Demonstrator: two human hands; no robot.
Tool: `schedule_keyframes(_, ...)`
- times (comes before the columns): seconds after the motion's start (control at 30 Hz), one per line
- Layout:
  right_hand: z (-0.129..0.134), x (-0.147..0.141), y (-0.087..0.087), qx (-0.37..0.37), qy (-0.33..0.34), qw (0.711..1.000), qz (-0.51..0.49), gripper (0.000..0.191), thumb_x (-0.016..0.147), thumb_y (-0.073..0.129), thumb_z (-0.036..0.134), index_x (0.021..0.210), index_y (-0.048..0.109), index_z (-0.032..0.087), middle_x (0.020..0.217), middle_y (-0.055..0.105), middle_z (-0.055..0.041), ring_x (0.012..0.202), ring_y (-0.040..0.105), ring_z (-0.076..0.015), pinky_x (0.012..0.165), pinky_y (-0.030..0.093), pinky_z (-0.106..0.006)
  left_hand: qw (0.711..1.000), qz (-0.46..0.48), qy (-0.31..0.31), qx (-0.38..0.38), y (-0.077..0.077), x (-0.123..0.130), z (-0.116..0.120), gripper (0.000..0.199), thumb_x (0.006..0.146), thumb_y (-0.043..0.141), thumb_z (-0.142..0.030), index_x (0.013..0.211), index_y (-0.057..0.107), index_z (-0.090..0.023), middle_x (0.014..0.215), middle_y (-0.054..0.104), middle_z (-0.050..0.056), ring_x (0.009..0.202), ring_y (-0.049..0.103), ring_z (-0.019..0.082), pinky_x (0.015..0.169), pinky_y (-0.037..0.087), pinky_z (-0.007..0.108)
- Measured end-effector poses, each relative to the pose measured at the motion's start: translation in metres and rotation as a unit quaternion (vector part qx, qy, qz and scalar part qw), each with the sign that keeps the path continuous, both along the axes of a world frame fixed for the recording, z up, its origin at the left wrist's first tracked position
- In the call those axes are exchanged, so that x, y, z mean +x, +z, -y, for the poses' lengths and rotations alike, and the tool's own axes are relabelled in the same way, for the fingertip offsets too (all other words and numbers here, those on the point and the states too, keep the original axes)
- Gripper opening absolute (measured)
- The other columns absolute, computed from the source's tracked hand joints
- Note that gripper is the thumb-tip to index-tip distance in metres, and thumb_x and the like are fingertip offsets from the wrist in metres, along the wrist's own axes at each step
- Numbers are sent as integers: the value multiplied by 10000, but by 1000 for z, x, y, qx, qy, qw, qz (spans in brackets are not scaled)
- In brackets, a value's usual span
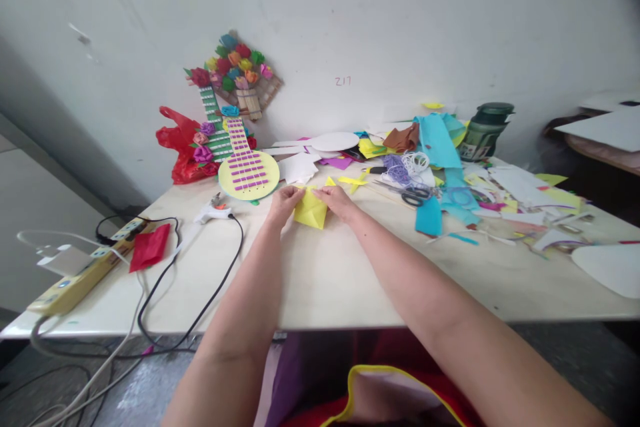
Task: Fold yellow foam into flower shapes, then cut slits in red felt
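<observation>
A small piece of yellow paper [311, 211] with crease lines is held between my two hands, over the middle of the table. My left hand [287, 201] pinches its upper left edge. At the upper right edge, the fingers of my right hand [334, 200] close on the same paper. Just behind my right hand lie thin yellow strips [353, 181]. White paper pieces [299, 167] lie behind my left hand, and to their left leans a yellow lute-shaped craft [249, 175] with purple bars.
Black-handled scissors [416, 196], yarn [397, 170] and paper scraps [505, 193] cover the right side. A glue gun [215, 213], red packet [150, 248] and power strip [65, 290] with cords lie left. A green bottle [486, 130] stands at the back.
</observation>
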State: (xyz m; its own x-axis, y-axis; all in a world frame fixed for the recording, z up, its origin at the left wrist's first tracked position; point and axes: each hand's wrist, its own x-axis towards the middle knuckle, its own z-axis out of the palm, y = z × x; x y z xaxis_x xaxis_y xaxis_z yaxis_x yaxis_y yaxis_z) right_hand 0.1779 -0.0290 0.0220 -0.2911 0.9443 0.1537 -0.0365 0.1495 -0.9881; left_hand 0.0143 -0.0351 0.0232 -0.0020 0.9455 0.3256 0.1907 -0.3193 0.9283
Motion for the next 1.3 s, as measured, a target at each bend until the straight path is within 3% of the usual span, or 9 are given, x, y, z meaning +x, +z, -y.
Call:
schedule_keyframes(0.1, -3, 2, -2, -26, -8, 1000, -10, 289, 623, 650, 415, 589, 510, 164, 525, 525, 25, 498, 499, -115, 481, 409, -244, 999, 38, 11, -3, 0, -2, -1, 351, 641, 661, -429, 549, 472, -148, 489, 388, -50, 466, 310, 50, 461, 213, 210)
schedule_keyframes(0.27, -7, 3, -5, -17, -30, 999, -16, 255, 646, 655, 362, 570, 520, 160, 506, 530, 23, 472, 500, -109, 466, 415, -235, 997, 46, -36, -43, -3, -3, -1, 335, 623, 678, -437, 595, 530, -138, 520, 460, -31, 476, 377, 62, 471, 258, 209)
schedule_keyframes(0.53, -4, 7, -2, -71, 8, 993, -96, 362, 759, 526, 504, 704, 574, 149, 502, 560, -7, 440, 515, -119, 427, 410, -235, 996, 72, -27, -37, -2, -2, 2, 357, 590, 705, -431, 547, 505, -139, 496, 448, -39, 458, 368, 53, 458, 263, 203)
schedule_keyframes(0.77, -8, 5, -6, -26, -32, 998, -54, 258, 646, 675, 345, 560, 508, 168, 480, 540, 28, 452, 512, -104, 453, 423, -223, 996, 69, -33, -48, -3, -2, 0, 338, 576, 709, -438, 590, 559, -135, 513, 487, -28, 458, 403, 60, 452, 283, 201)
schedule_keyframes(0.9, -9, 4, -6, -15, -43, 998, -48, 256, 648, 664, 364, 573, 515, 170, 494, 544, 32, 471, 517, -106, 472, 434, -232, 995, 58, -48, -70, -4, -3, -1, 362, 551, 714, -462, 589, 567, -134, 519, 516, -9, 482, 452, 85, 458, 314, 210)
schedule_keyframes(1.1, -8, 4, -6, -17, -7, 999, -37, 341, 586, 701, 417, 542, 461, 179, 479, 518, 37, 463, 509, -113, 454, 419, -237, 996, 56, -44, -60, -5, -2, -2, 373, 567, 704, -480, 639, 604, -128, 521, 541, 1, 502, 495, 106, 475, 349, 221)
schedule_keyframes(1.2, -7, 2, -6, -12, -40, 999, -29, 371, 581, 703, 418, 515, 418, 190, 447, 483, 44, 441, 485, -112, 452, 414, -243, 995, 68, -48, -58, -4, -1, 0, 391, 577, 704, -469, 751, 637, -124, 556, 567, 7, 518, 519, 113, 494, 376, 227)
schedule_keyframes(1.3, -6, 0, -6, -18, -61, 998, -27, 371, 595, 690, 428, 524, 407, 199, 437, 469, 45, 431, 475, -117, 441, 405, -248, 993, 98, -52, -46, 0, 0, 3, 530, 591, 708, -431, 1031, 605, -153, 602, 590, -3, 537, 537, 112, 531, 409, 232)
